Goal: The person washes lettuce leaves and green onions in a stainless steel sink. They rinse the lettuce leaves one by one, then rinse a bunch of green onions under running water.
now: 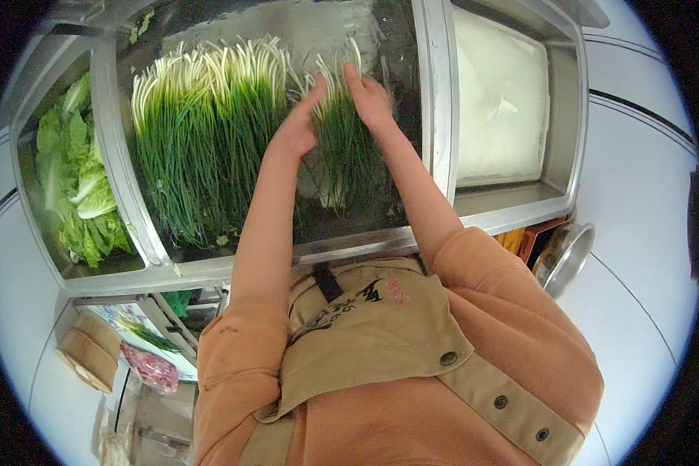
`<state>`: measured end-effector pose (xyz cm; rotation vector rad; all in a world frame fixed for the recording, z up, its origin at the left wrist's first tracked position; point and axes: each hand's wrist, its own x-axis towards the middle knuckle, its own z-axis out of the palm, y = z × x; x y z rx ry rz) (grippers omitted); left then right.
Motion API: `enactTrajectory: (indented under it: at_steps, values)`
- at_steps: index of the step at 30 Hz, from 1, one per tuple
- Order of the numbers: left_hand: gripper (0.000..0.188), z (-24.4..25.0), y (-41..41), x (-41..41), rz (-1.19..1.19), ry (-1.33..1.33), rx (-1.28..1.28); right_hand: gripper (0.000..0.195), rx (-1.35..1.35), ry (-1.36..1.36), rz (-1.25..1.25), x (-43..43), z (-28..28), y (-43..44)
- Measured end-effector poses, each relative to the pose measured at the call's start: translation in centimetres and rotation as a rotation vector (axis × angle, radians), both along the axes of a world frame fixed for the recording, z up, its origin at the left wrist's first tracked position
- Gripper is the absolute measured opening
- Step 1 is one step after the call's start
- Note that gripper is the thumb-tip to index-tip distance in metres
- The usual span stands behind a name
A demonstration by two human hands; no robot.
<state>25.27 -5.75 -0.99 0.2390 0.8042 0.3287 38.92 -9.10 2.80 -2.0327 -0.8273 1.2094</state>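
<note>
My left hand (299,124) and my right hand (373,102) are on either side of a small bunch of slender scallions (343,134), over the middle basin of a steel sink (437,105). Both thumbs point toward the white root ends, and the bunch is clasped between the hands. Some fingers are hidden by the stalks, and the right hand is partly blurred. Left of my left hand lies a wide, neat row of scallions (204,134), white ends at the far side and green leaves toward me.
Leafy lettuce or cabbage (81,180) lies in the left basin. A pale rectangular slab (498,105) occupies the right basin. Below the sink are a metal bowl (565,259), a cardboard box (90,352), a bag of reddish contents (150,368) and some loose scallions (145,333).
</note>
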Motion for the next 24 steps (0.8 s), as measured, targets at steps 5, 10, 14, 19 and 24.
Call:
enactTrajectory:
  at_steps: [5, 10, 14, 19, 24]
  values:
    - [0.044, -1.1, -2.5, -0.1, -0.127, 0.065, 0.023, 0.055, -0.148, 0.272, 0.233, 0.9, -1.0, 1.2]
    - [0.024, 0.6, -2.2, 0.5, -0.071, 0.016, 0.188, 0.041, -0.336, 0.592, -0.054, 1.9, -6.0, 5.5]
    - [0.021, 1.7, -1.9, -1.3, -0.073, 0.064, 0.192, 0.055, 0.043, 0.818, -0.155, 3.5, -7.4, 6.5]
    - [0.019, 1.4, -1.0, -0.5, -0.165, 0.067, 0.351, 0.057, -0.249, 0.816, 0.152, 0.8, 0.1, 2.6]
    - [0.019, 2.6, -1.4, -0.6, -0.368, 0.052, 0.301, 0.047, -0.16, 0.371, 0.056, 3.8, -7.1, 6.6]
